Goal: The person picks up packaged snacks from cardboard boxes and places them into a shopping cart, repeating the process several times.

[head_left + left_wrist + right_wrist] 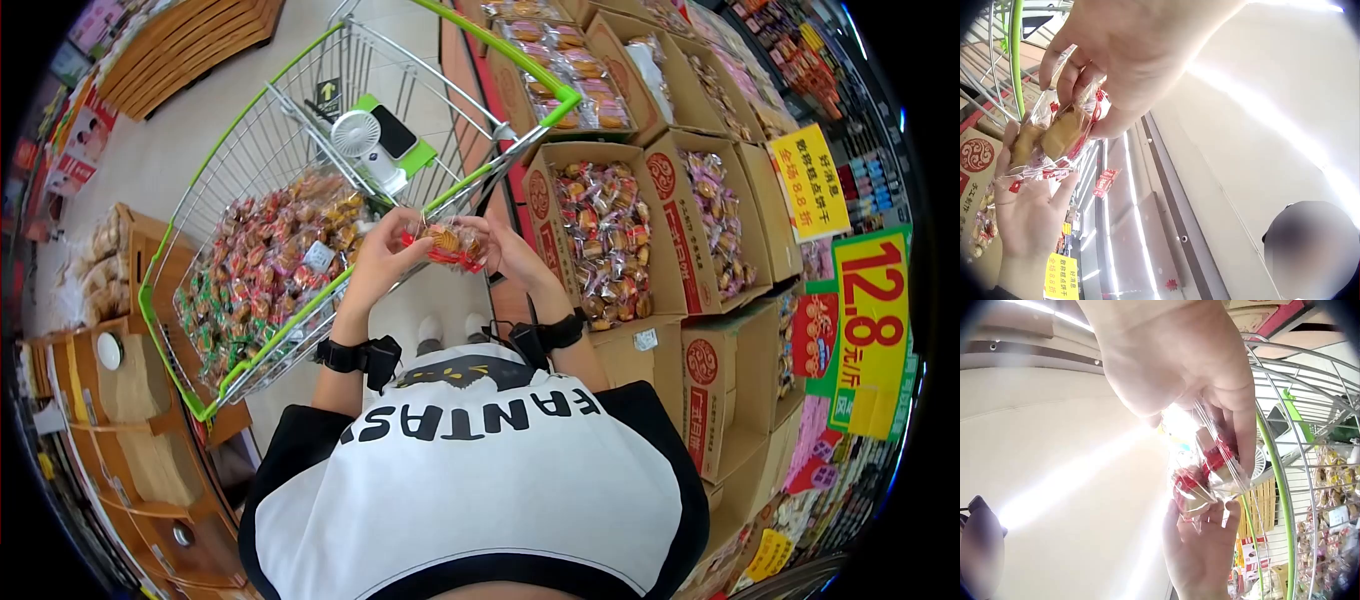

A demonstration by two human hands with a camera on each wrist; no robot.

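Both hands hold a few small pastries (455, 245) in clear wrappers with red print, in front of the chest and beside the cart's green rail. My left hand (385, 262) pinches them from the left, its thumb along the near side. From the right, my right hand (522, 264) grips the other end with its fingers behind the wrappers. Two golden pastries (1063, 134) show side by side through the plastic in the left wrist view, between the left hand (1129, 56) above and the right hand (1029, 215) below. In the right wrist view, glare washes out part of the wrappers (1194, 494).
A shopping cart (215, 385) with green rails carries a heap of wrapped pastries (270, 260). A white fan (356, 133) and a phone (397, 132) are at its handle end. Open cardboard boxes (668, 215) of wrapped pastries stand right, below price signs (868, 325). Wooden shelving (150, 440) stands left.
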